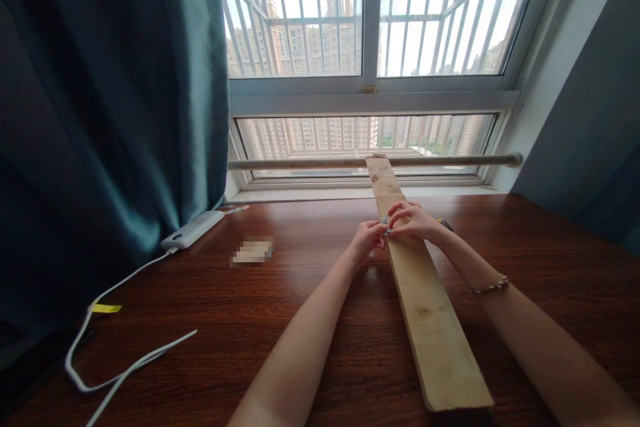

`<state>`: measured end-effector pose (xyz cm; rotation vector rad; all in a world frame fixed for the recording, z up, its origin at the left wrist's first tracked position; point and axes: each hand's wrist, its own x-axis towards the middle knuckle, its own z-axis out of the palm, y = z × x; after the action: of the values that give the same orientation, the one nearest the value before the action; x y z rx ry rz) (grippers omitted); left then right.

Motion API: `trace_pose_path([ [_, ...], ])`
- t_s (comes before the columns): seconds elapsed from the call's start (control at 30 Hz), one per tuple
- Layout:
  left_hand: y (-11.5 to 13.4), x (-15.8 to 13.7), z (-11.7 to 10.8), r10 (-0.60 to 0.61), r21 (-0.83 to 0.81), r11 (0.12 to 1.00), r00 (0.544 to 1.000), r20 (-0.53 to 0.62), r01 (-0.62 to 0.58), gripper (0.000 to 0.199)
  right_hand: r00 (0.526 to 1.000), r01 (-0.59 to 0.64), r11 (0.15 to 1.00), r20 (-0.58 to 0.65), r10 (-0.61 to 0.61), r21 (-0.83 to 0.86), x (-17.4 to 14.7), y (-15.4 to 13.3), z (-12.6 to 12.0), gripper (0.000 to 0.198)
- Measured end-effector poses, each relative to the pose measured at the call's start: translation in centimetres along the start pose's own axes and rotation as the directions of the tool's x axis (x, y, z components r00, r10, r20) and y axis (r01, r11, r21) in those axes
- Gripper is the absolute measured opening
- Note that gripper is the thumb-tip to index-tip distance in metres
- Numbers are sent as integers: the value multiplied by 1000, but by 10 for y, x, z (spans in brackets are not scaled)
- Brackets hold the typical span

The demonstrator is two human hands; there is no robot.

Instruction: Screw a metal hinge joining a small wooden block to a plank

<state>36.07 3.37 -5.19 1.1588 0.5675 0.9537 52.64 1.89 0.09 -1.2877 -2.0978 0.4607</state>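
A long pale wooden board (434, 303) lies lengthwise on the dark brown tabletop, its far end close to the window. At the board's left edge is a small silvery metal piece (385, 221), perhaps a hinge or bracket; its exact kind is too small to tell. My left hand (370, 237) pinches this piece from the left side. My right hand (411, 220) rests over the board, fingers curled, with the fingertips on the same piece. Just beyond my right wrist, a black and yellow object (445, 224) is partly hidden.
A white power strip (193, 229) lies by the blue curtain (200, 80), and its white cable (135, 373) loops over the table's left side. A blurred pale item (253, 251) sits left of my hands. A horizontal rail (310, 163) crosses before the window.
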Motion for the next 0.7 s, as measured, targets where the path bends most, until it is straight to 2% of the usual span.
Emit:
trace_pose_path([
  [0.27,0,1,0,-3,14,1000,1000,-18,3,21,997,-76,996,-25,77,53,-1,-1,4,17],
  [0.37,0,1,0,1,24,1000,1000,-23,-1,21,997,-62,979,-42,72,194,-3,-2,2,21],
  [0.47,0,1,0,2,36,999,1000,-29,-1,22,998,-38,882,-29,59,470,-5,-3,-2,23],
  [0.53,-1,1,0,1,43,999,1000,-28,0,22,994,-46,800,-49,94,598,-4,-4,-4,24],
  [0.63,-1,1,-1,-3,53,999,1000,-26,5,23,966,-27,729,-169,194,684,-2,-8,-3,28],
  [0.7,-1,1,-1,-6,58,998,1000,-27,8,23,931,14,735,-276,238,678,-1,-11,-2,30],
])
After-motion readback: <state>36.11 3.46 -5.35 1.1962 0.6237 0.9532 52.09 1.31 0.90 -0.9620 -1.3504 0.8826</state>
